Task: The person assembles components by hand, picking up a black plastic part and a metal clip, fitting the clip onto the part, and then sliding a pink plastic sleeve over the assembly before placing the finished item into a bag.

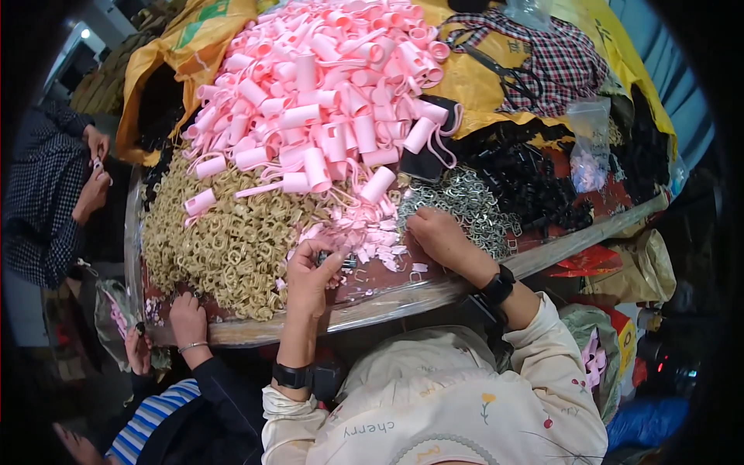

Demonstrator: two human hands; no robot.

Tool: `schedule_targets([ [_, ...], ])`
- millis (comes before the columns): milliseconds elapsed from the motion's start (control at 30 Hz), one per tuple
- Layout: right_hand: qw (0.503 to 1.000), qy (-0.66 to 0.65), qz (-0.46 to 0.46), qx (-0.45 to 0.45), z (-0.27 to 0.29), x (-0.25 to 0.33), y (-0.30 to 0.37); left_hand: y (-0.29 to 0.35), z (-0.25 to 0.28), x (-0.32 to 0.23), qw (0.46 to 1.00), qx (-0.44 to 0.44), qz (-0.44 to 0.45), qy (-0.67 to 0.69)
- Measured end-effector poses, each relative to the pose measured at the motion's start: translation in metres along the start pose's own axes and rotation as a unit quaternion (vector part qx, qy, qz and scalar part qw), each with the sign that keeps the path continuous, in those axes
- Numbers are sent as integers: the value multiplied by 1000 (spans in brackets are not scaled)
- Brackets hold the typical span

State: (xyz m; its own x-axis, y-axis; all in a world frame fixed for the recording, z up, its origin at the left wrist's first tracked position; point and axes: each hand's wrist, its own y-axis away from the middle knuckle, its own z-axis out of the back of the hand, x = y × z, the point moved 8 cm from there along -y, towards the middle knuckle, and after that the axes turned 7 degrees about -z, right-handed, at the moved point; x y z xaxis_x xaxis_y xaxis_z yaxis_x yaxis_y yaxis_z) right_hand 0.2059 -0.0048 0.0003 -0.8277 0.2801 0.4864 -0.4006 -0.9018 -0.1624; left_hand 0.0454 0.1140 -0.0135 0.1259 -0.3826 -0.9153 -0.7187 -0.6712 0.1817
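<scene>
My left hand (308,275) is closed in a pinch around a small dark piece with a shiny edge (345,261), above the table's front part. At the near left edge of a heap of silver metal rings (465,205), my right hand (438,236) has its fingers curled down; what they hold, if anything, is hidden. Between my hands lie pale pink scraps (372,232). To the left spreads a pile of tan ring-shaped pieces (232,240). Behind it rises a big heap of pink tubes with straps (318,108).
Black plastic parts (527,182) lie right of the rings, beside a clear bag (589,147). Scissors (504,77) rest by a checked cloth (570,66). A dark phone-like slab (422,164) lies among tubes. One co-worker's hand (188,322) touches the table; another person (46,194) stands left.
</scene>
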Motion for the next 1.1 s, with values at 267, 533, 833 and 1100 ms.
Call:
schedule_targets([
  [267,999,41,-26,-12,-8,-5,-3,13,-11,13,964,-24,133,229],
  [533,885,-405,-206,107,0,-7,12,17,-49,35,943,58,172,277],
  [833,744,-624,-207,118,-3,21,27,8,-70,22,989,79,-35,-123],
  [1100,708,-659,-201,155,-14,28,28,7,-78,16,977,107,-95,-157],
])
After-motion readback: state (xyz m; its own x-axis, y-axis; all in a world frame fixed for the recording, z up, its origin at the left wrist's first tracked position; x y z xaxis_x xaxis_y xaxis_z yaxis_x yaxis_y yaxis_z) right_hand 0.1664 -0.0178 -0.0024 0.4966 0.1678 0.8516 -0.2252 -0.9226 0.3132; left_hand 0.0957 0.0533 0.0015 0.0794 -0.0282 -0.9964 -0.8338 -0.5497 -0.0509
